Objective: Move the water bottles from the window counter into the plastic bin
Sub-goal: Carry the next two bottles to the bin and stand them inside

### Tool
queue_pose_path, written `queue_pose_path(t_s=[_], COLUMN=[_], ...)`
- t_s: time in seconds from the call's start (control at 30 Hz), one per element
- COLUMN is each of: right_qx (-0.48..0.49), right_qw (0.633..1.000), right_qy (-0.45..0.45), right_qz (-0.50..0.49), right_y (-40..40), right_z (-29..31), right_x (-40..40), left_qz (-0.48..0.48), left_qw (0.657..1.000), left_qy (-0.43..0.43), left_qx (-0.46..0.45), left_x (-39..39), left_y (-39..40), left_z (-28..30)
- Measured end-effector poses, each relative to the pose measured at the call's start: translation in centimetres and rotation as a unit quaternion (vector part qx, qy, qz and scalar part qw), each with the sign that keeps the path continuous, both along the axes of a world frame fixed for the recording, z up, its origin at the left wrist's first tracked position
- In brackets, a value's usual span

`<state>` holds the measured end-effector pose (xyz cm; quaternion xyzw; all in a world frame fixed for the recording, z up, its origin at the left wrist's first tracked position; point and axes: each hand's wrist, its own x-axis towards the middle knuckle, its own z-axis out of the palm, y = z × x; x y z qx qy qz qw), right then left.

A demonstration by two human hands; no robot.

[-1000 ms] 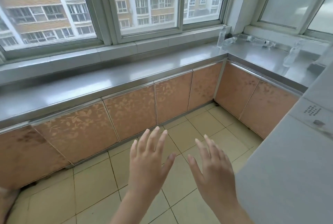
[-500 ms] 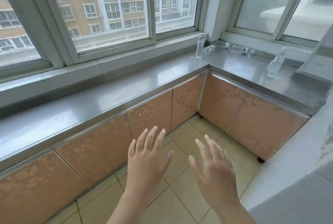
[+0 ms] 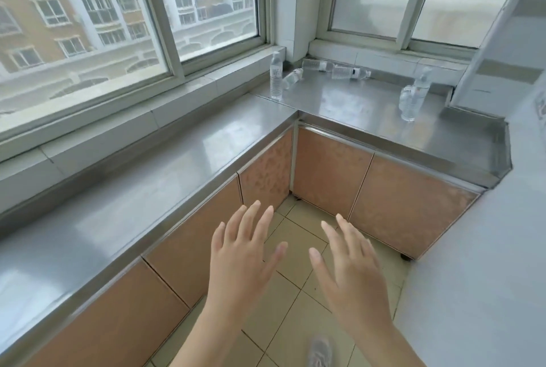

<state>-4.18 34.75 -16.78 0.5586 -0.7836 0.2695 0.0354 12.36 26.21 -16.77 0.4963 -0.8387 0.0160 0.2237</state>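
Several clear water bottles rest on the steel window counter (image 3: 354,100) in the far corner. One bottle (image 3: 276,77) stands upright at the corner's left. A small bottle (image 3: 292,78) lies beside it. Two more bottles (image 3: 317,65) (image 3: 350,72) lie against the back sill. Another upright bottle (image 3: 410,100) stands at the right, with one behind it. My left hand (image 3: 245,254) and my right hand (image 3: 348,272) hover low over the floor, fingers spread, holding nothing, far from the bottles. No plastic bin is in view.
A long steel counter (image 3: 133,204) runs along the left window above orange cabinet doors (image 3: 328,174). A white appliance or wall (image 3: 487,248) fills the right side. Tiled floor (image 3: 295,248) lies between, with a shoe (image 3: 320,352) at the bottom.
The view has swung right and moved closer to the corner, so the bottles appear larger and nearer the middle. Both hands stay open and keep their pose.
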Motion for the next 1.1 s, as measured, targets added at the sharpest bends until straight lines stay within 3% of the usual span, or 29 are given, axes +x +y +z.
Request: queue_pose_path(t_s=[0.47,1.1], right_qx=[0.033,0.073], right_qw=[0.999,0.983], right_qy=[0.006,0.006], right_qz=[-0.013,-0.168], right_y=[-19.8,-36.6], right_z=[-0.3,-0.5], right_x=[-19.6,-41.6], left_qz=[0.003,-0.167], left_qw=[1.000,0.982], left_qy=[-0.021,-0.001], left_qx=[0.014,0.085], left_x=[-18.3,-45.1], left_y=[-19.7,-42.5], left_z=[0.6,-1.2])
